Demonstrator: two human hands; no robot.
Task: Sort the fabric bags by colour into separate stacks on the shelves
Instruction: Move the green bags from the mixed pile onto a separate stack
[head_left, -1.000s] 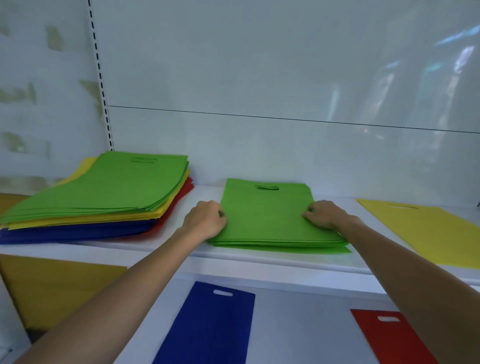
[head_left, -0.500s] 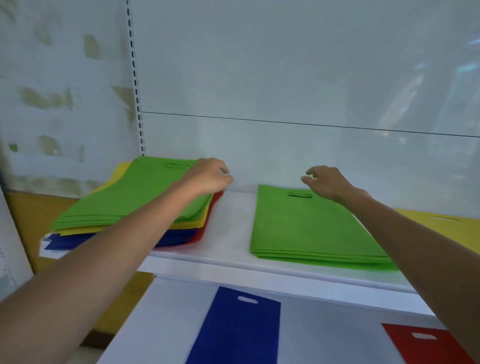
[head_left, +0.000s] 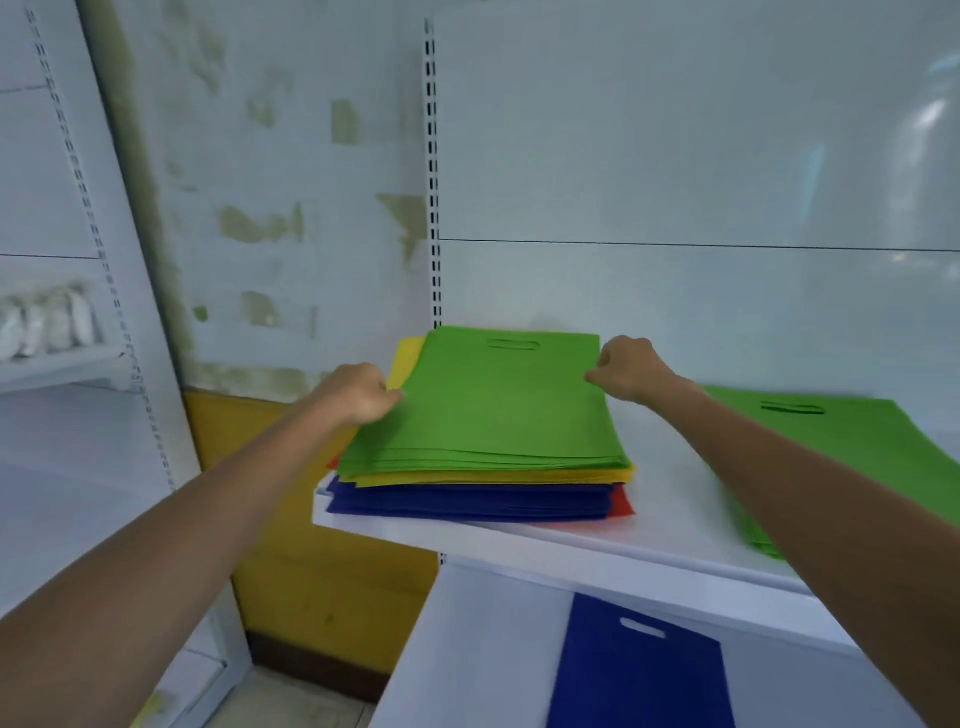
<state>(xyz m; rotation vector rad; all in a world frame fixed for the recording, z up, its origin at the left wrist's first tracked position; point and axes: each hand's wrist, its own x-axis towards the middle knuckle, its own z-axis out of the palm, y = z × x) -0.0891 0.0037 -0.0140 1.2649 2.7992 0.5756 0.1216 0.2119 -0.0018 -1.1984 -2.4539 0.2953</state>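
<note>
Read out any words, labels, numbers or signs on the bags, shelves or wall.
None can be read.
The green bags, the blue bag below and the white shelf carry no print.
The white packets on the far left shelf are too blurred to show any label.

Item 1: bare left forearm (head_left: 182, 519), long and slim, uncovered along its whole visible length from the lower left picture edge to the wrist.
Item 2: bare left hand (head_left: 363, 392), back and knuckles showing, outline slightly blurred.
Item 3: bare right forearm (head_left: 810, 499), same slim build, uncovered from the lower right edge to the wrist.
Item 4: bare right hand (head_left: 631, 371), back and knuckles showing.
Clothing: whatever is worn lies outside the picture.
</note>
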